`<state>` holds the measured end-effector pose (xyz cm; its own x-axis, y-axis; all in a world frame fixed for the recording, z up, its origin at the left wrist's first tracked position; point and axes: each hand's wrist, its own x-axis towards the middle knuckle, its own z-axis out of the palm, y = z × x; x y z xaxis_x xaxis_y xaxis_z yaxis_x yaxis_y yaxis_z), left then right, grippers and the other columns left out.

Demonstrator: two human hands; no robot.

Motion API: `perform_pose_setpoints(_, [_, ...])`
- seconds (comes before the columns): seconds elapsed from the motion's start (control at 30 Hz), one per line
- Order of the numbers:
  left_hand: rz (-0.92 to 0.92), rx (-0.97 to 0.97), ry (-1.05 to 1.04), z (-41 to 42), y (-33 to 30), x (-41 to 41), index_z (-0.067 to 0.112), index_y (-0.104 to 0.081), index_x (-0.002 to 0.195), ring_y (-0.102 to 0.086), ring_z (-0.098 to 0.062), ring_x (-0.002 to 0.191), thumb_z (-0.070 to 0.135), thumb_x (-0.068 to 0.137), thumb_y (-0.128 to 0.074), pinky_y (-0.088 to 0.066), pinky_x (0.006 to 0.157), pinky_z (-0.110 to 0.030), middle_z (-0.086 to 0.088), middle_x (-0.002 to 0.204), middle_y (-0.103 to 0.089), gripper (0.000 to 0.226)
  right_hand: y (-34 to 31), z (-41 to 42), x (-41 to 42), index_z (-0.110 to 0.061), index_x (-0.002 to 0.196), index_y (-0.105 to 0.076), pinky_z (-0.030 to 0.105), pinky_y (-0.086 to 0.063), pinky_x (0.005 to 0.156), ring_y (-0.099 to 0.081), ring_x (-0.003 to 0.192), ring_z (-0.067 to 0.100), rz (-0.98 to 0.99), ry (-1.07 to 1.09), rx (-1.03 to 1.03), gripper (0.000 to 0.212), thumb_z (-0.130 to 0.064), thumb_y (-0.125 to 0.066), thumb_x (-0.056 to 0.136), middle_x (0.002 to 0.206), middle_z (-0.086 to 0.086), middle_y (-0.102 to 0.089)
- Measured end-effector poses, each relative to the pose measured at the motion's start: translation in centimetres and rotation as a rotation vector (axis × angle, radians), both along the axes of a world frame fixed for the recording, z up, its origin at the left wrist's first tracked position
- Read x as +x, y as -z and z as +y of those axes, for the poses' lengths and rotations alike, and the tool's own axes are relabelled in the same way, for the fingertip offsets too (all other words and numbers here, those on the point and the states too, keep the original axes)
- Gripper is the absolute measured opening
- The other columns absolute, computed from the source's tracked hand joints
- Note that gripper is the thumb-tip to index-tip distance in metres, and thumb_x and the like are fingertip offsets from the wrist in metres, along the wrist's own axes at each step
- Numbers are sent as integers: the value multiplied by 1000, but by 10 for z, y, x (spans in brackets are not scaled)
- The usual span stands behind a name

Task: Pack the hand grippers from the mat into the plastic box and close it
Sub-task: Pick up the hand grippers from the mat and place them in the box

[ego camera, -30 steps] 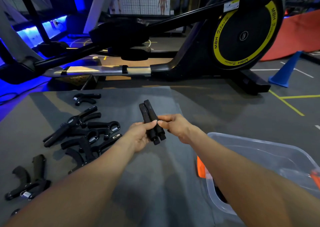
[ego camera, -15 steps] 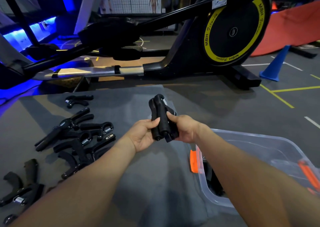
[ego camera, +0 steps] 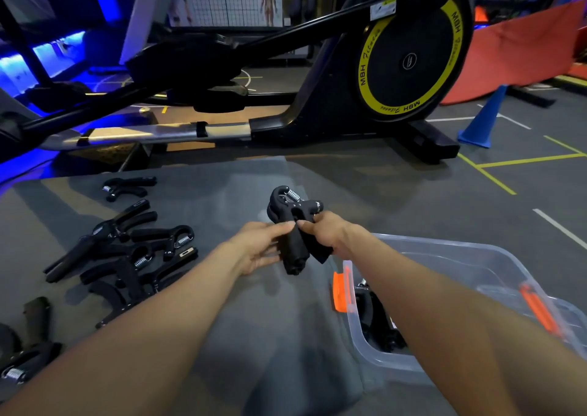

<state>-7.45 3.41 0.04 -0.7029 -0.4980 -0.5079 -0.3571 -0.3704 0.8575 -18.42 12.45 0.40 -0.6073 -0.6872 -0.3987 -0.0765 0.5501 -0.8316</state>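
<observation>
Left hand [ego camera: 259, 250] and right hand [ego camera: 330, 234] both gripping black hand grippers [ego camera: 293, 225], above grey mat [ego camera: 222, 304], beside open plastic box [ego camera: 444, 256]

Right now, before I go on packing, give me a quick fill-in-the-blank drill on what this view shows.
1. The hand gripper held in the air is gripped by ____ hands, the left hand and the right hand.
2. The clips on the plastic box are coloured ____.
3. The loose grippers lie on the mat to the ____ of the box.
4. The cone on the floor is ____.

Missing words: both; orange; left; blue
</observation>
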Motion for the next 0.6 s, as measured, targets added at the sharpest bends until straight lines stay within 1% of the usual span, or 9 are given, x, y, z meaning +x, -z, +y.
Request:
perform_pose_setpoints(0.03, [-11,-15,0,0,0,0,15,-60,84,-61,-12,80,21,86,-65,-51,73,-25,-4,91,-65,8,-2,3,0,-13,86,-58,29,-42,81,-54,91,19,-14,-11,6,18,-22,-48,98,98,9,-58])
perform_pose_setpoints(0.07, [-15,-18,-3,2,-2,0,15,-59,82,-61,-12,78,18,86,-64,-51,72,-25,-4,87,-65,7,-3,6,-1,-11,93,-59,28,-43,79,-56,88,20,-55,-15,3,18,-23,-48,98,96,8,-59])
perform_pose_setpoints(0.13, [-8,-28,-9,2,-4,0,14,-59,81,-61,-12,75,16,86,-63,-52,68,-24,-3,82,-64,7,-7,15,-4,-12,101,-58,25,-46,69,-58,75,17,-215,21,-21,18,-26,-46,99,86,4,-61])
perform_pose_setpoints(0.2, [7,-13,-6,4,-5,0,13,-59,81,-62,-13,73,16,87,-62,-55,62,-23,-4,81,-65,7,-12,26,-8,-15,92,-57,26,-45,62,-59,72,15,-386,57,-30,18,-29,-46,98,81,3,-60])
perform_pose_setpoints(0.3, [64,48,15,12,-9,-4,11,-60,84,-63,-17,76,14,88,-60,-54,71,-27,-7,83,-65,5,-16,42,-17,-13,86,-57,30,-49,68,-59,72,17,-508,69,-59,23,-32,-49,96,80,6,-61])
perform_pose_setpoints(0.37, [92,81,48,23,-12,-9,9,-60,86,-64,-19,78,12,89,-58,-54,76,-30,-9,84,-65,4,-19,55,-21,-11,85,-58,29,-53,63,-63,64,17,-548,104,-90,23,-30,-51,95,76,7,-63])
perform_pose_setpoints(0.5, [105,52,97,48,-14,-23,7,-59,94,-63,-19,77,7,92,-53,-57,65,-28,-10,85,-65,6,-28,83,-25,-5,100,-55,21,-54,48,-64,47,17,-502,154,-129,20,-24,-51,96,75,15,-63])
perform_pose_setpoints(0.53, [81,-7,89,56,-14,-28,8,-58,101,-62,-18,78,7,92,-53,-55,64,-26,-9,86,-64,10,-29,88,-25,-5,95,-54,20,-52,46,-62,44,16,-438,168,-127,17,-21,-51,96,73,15,-60])
perform_pose_setpoints(0.6, [13,-148,53,72,-13,-41,10,-56,109,-59,-16,83,10,92,-55,-49,68,-27,-7,94,-61,17,-30,97,-22,-7,79,-52,21,-50,44,-57,44,18,-228,181,-82,19,-17,-51,96,68,14,-56])
